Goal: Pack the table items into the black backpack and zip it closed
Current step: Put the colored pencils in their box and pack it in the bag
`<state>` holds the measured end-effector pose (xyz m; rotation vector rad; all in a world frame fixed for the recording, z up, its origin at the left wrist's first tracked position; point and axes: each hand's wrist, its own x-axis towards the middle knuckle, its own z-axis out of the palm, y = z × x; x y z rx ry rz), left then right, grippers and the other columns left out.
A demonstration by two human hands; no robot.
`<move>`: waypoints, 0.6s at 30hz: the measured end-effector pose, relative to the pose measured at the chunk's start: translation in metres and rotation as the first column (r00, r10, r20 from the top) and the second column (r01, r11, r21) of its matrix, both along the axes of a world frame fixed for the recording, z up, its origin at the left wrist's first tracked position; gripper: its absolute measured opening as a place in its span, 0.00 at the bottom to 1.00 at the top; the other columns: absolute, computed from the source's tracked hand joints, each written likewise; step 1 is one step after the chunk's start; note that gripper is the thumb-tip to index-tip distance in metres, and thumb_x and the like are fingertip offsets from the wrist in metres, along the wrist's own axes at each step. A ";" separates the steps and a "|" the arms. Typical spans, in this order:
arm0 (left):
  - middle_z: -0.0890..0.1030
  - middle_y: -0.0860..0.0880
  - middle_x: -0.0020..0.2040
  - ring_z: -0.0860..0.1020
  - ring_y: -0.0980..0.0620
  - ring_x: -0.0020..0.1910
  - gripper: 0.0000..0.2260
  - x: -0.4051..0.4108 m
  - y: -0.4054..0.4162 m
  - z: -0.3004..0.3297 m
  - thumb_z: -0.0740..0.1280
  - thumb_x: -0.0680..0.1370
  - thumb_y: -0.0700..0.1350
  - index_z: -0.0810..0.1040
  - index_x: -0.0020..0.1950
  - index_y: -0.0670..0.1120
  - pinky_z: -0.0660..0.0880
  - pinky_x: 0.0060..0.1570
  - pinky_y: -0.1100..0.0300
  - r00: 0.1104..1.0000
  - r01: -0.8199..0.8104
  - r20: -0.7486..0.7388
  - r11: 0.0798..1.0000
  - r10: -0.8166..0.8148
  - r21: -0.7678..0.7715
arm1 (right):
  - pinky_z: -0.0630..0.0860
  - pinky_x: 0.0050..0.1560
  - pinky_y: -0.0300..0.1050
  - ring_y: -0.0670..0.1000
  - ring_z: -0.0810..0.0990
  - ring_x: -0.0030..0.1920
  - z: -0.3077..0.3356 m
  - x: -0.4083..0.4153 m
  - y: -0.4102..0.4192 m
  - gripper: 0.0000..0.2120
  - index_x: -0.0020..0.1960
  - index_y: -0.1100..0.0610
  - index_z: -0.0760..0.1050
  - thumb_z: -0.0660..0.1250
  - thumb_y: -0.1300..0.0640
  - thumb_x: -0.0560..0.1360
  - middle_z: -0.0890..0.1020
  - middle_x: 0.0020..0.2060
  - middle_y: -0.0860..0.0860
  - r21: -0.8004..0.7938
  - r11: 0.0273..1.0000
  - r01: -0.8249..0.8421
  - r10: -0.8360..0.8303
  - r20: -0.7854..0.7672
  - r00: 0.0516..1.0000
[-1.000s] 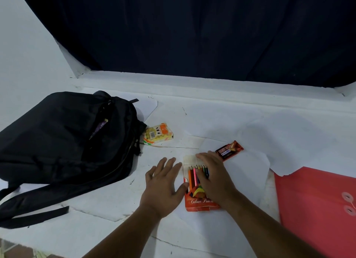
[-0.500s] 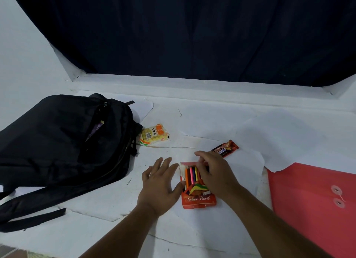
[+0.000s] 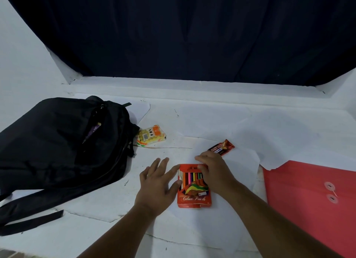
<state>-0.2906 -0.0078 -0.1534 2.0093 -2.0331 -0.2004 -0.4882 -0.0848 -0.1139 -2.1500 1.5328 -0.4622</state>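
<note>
Both hands are working the colour pencil box [image 3: 194,188], which is lying flat on the white table [image 3: 212,123], near centre. The right hand [image 3: 215,171] is lying over the box's far right corner, fingers curled onto the top flap [image 3: 192,167] and pressing it down. The left hand [image 3: 157,182] is resting flat just left of the box, fingers spread, thumb and forefinger touching its left edge.

The black backpack [image 3: 57,148] is lying far left, well apart from the box, its zip gaping, with something purple [image 3: 92,131] poking out of the opening.

Still out on the table: yellow packet [image 3: 151,137] just beside the backpack's right edge, chocolate bar [image 3: 221,148] just beyond the right hand, red envelope [image 3: 312,200] at the right.

Risks, as I'm judging it:
- Flap looks only pressed, not tucked. If it's lifted like this, it could spring up and pencils could slide out.
- Left hand isn't gripping anything; the box could skid on the loose paper sheets [image 3: 269,138].
- The envelope looks big; it may buckle going in or foul the zip.
- The purple item is sitting in the zip line and could jam it.
</note>
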 end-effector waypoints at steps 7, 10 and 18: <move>0.62 0.53 0.80 0.55 0.49 0.81 0.32 -0.003 0.001 0.006 0.44 0.78 0.70 0.67 0.76 0.60 0.48 0.75 0.48 0.999 -0.041 -0.016 0.999 0.041 0.021 | 0.74 0.63 0.45 0.49 0.74 0.62 0.016 0.004 -0.011 0.11 0.60 0.52 0.81 0.68 0.54 0.79 0.80 0.61 0.48 0.037 0.999 -0.030 0.037 -0.209 0.977; 0.62 0.54 0.80 0.55 0.50 0.80 0.32 -0.003 0.001 0.006 0.43 0.78 0.70 0.67 0.76 0.60 0.49 0.76 0.47 0.998 -0.057 -0.011 0.998 0.058 0.026 | 0.74 0.63 0.47 0.49 0.74 0.62 0.024 0.003 -0.011 0.09 0.58 0.51 0.80 0.68 0.55 0.78 0.80 0.58 0.48 0.096 0.995 -0.031 0.052 -0.230 0.972; 0.60 0.55 0.80 0.53 0.51 0.81 0.34 -0.005 0.001 0.009 0.42 0.76 0.72 0.67 0.76 0.60 0.48 0.76 0.47 0.996 -0.076 -0.034 0.996 0.077 0.050 | 0.82 0.40 0.43 0.48 0.82 0.50 0.037 -0.007 -0.007 0.07 0.56 0.50 0.72 0.66 0.53 0.79 0.80 0.53 0.51 0.486 0.874 0.006 -0.061 0.098 0.993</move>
